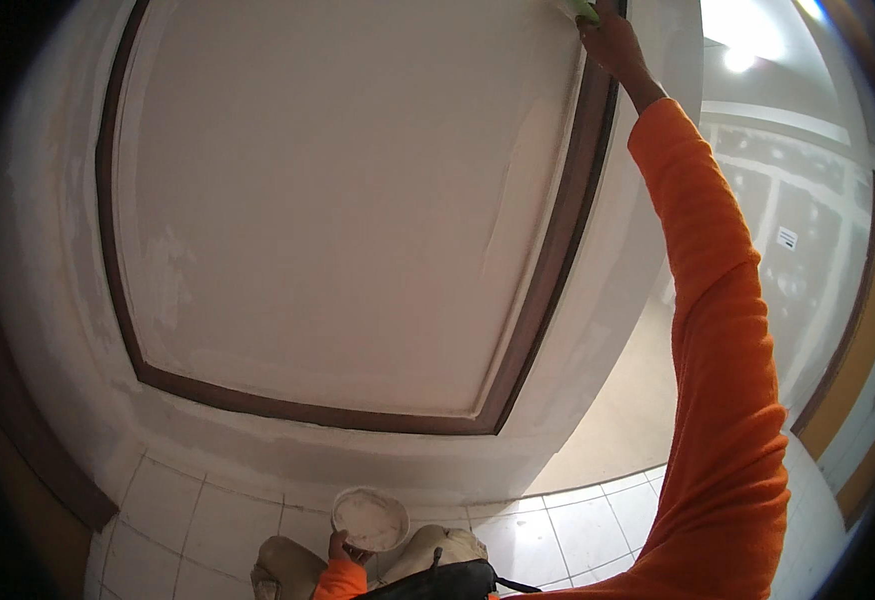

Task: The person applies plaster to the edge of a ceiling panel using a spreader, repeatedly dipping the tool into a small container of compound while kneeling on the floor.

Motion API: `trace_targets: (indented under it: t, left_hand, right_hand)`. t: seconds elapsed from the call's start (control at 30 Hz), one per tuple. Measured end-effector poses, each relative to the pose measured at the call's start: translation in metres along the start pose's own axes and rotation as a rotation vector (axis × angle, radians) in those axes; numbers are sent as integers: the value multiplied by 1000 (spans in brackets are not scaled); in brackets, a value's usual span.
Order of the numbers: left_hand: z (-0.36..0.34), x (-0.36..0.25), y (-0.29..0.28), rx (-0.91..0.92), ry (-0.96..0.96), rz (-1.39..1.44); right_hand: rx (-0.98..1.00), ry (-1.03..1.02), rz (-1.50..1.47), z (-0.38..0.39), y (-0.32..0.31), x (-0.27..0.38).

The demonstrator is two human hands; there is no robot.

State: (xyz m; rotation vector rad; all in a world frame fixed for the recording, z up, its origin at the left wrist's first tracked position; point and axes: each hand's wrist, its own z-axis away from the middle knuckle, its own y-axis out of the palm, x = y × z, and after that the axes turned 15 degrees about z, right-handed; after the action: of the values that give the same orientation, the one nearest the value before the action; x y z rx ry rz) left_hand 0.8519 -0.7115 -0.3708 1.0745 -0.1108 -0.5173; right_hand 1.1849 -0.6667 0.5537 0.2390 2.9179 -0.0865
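High up at the top edge, my right hand (613, 45) is closed round a green-handled putty knife (586, 10), held against the wall panel beside the frame's right side. The frame's upper edge cuts off part of the tool. My right arm in an orange sleeve is stretched far upward. Low down, my left hand (346, 550) grips the side of a round white bowl (336, 517) of pale plaster paste (371, 519). The bowl is held above my knees. A pale wall panel (348, 200) with a dark brown wooden frame (288, 404) stands before me.
White floor tiles (238, 520) run along the wall's foot. To the right a passage opens past the wall's edge, with a patched wall (798, 215) and a bright lamp (740, 60). Brown door frames (838, 320) stand at far right and left. A black bag (448, 582) hangs at my waist.
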Motion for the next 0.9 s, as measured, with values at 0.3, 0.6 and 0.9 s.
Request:
trace_targets:
  t: [0.3, 0.6, 0.9]
  left_hand:
    - [14, 4, 16, -77, 30, -45]
    - [16, 10, 21, -50, 30, -40]
    - [2, 14, 13, -67, -1, 15]
  right_hand:
    - [137, -82, 230, 114, 16, 26]
    - [425, -55, 49, 359, 10, 62]
    - [761, 168, -188, 447, -33, 72]
